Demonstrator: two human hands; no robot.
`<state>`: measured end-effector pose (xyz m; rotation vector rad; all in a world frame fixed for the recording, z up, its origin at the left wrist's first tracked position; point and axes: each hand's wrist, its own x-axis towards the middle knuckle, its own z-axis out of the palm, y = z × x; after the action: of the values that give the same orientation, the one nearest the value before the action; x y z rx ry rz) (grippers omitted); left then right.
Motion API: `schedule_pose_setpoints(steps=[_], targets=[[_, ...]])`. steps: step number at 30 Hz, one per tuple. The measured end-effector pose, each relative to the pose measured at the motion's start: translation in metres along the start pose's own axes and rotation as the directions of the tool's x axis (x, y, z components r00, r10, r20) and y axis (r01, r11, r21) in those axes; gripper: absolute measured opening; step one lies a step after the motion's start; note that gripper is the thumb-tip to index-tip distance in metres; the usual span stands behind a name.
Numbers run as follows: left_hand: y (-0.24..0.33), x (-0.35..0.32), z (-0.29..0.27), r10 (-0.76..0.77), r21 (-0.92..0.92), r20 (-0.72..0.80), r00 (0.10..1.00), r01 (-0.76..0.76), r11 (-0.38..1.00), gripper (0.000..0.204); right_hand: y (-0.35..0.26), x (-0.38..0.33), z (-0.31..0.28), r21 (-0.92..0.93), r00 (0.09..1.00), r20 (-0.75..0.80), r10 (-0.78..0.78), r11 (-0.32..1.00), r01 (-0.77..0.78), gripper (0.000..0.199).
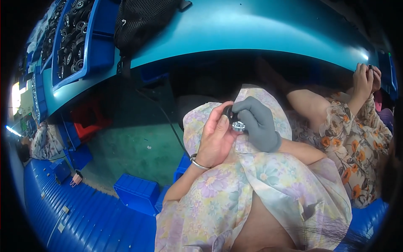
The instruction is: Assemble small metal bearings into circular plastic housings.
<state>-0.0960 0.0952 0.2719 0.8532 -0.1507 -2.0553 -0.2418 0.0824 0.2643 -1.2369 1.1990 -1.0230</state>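
Note:
Above my lap, my left hand [215, 136], bare with a silver bangle at the wrist, is closed on a small black rounded part [228, 112]. My right hand [257, 124], in a grey glove, meets it from the other side, its fingers bent and pressed against the same black part. Just below the gloved fingertips, between both hands, shows a shiny silver ring-like piece [238, 126]. Whether it is joined to the black part I cannot tell. Fingers cover much of both pieces.
A blue bin [86, 63] of black parts with silver round centres stands on the blue-green table [235, 31], beside a black mesh bag [140, 25]. A co-worker's hands [365, 80] are at the right. Blue crates [136, 194] and a red stool [90, 119] stand lower left.

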Motion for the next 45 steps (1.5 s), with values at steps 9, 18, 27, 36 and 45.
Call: schedule_pose_setpoints(steps=[9,18,27,36,45], targets=[[-0.003,0.001,-0.005,0.015,-0.003,0.046,0.999,-0.015,1.0,0.039,0.003,0.001,-0.008,-0.174,0.946,0.126,-0.297,0.933,0.316,0.022],[0.011,0.012,0.016,0.059,-0.027,-0.017,0.998,-0.06,0.998,0.038,0.004,0.011,-0.008,-0.261,0.863,0.063,-0.501,0.826,0.499,0.035],[0.018,0.019,0.018,0.174,-0.116,0.064,0.983,-0.166,0.979,0.043,-0.006,0.017,-0.009,-0.417,0.88,0.166,-0.444,0.777,0.471,0.035],[0.031,0.022,0.024,0.18,-0.097,0.1,0.979,-0.17,0.981,0.044,0.002,0.026,-0.01,-0.346,0.891,0.101,-0.444,0.824,0.449,0.037],[0.031,0.026,0.027,0.214,-0.055,0.093,0.972,-0.21,0.976,0.043,-0.002,0.036,-0.006,-0.459,0.879,0.125,-0.46,0.758,0.462,0.032]])
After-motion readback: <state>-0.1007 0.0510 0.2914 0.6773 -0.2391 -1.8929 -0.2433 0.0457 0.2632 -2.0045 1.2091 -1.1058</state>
